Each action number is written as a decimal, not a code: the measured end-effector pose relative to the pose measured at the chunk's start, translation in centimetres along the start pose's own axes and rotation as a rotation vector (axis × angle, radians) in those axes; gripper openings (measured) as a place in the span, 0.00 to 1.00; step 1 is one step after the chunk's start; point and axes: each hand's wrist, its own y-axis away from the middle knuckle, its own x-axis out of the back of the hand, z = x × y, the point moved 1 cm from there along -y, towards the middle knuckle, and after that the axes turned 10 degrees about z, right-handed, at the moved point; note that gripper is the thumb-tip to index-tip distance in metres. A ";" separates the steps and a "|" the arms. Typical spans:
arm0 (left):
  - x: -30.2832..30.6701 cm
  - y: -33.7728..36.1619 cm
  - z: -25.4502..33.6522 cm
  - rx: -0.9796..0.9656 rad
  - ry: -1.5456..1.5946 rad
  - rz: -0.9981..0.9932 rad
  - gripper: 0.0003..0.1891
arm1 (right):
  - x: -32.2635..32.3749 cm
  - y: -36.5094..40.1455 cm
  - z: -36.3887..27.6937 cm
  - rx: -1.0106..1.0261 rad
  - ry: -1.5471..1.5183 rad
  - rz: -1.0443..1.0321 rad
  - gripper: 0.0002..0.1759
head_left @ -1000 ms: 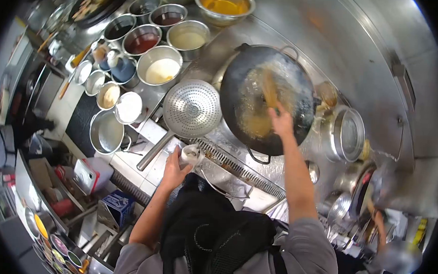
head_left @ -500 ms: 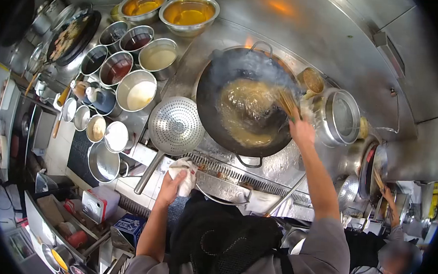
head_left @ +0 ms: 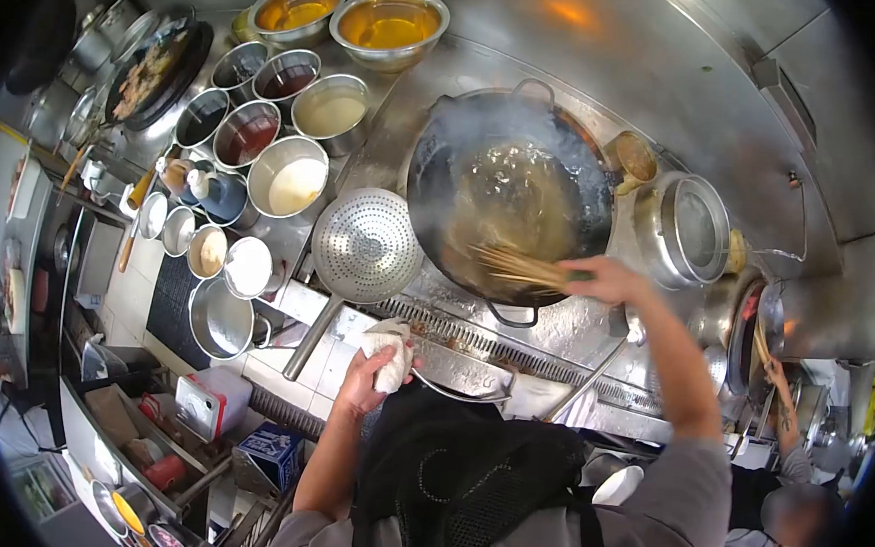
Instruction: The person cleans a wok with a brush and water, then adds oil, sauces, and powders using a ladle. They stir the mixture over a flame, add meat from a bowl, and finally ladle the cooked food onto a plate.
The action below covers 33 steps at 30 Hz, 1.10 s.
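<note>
My right hand [head_left: 607,281] is closed around the handle end of a bamboo brush [head_left: 523,266]. The brush's bristles lie in cloudy liquid at the near side of a big black wok [head_left: 588,182], which is steaming. My left hand [head_left: 363,381] grips a crumpled white cloth [head_left: 390,363] beside the stove's front edge. Just left of the wok rests a perforated ladle [head_left: 367,244], its long handle pointing toward me.
Metal pots of sauces [head_left: 248,134] and two bowls of yellow liquid [head_left: 390,30] stand at the left. Strainers [head_left: 696,229] and a small container [head_left: 633,157] sit right of the wok. Another person's arm [head_left: 782,400] is at the far right.
My right hand has brought the brush from the wok's right side to its near side, bristles now pointing left. The flame behind the wok no longer shows. The view has shifted slightly.
</note>
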 end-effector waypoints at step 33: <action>-10.0 -2.6 -2.5 0.273 0.065 -0.023 0.29 | -1.9 1.7 -6.6 -0.095 -0.161 -0.057 0.38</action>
